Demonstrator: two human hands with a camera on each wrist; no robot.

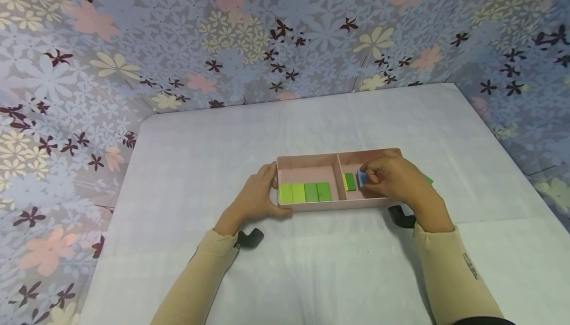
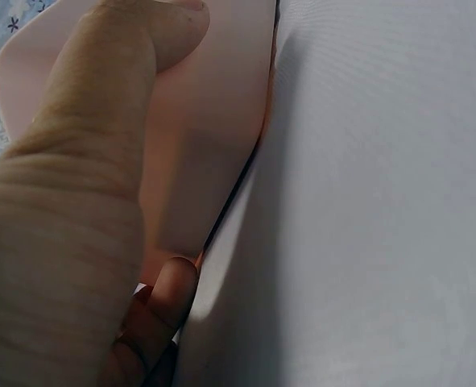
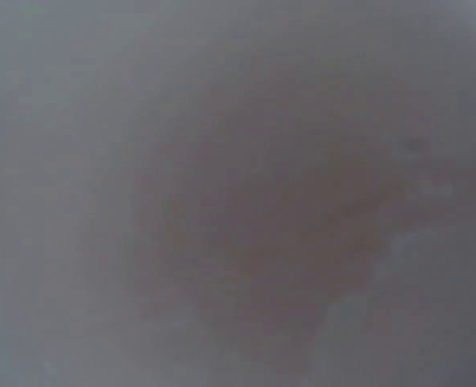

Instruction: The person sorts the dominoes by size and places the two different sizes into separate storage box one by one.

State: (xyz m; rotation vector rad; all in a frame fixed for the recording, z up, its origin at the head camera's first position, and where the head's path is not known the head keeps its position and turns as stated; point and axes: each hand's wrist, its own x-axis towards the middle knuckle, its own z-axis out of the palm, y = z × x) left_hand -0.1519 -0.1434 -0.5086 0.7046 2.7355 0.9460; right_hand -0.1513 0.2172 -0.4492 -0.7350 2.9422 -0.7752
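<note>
A pale pink two-compartment box (image 1: 320, 206) lies lengthwise on the table. At its left end my left hand (image 1: 253, 196) holds it, thumb by the front corner and fingers along the end wall; the left wrist view shows that thumb (image 2: 177, 36) against the pink wall. Over the right compartment, my right hand (image 1: 398, 176) pinches a blue block (image 1: 361, 178) between thumb and fingers. Beside that block sits a green and yellow block (image 1: 350, 182). In the left compartment, light green blocks (image 1: 292, 193) and darker green blocks (image 1: 317, 192) line the front wall. The right wrist view is too blurred to read.
Past the box's right end, a green piece (image 1: 428, 179) shows partly behind my right wrist. A white cloth (image 1: 213, 152) covers the table. Flower-patterned fabric (image 1: 311, 43) hangs behind and at both sides. Black curved pieces (image 1: 251, 238) stick out at both wrists.
</note>
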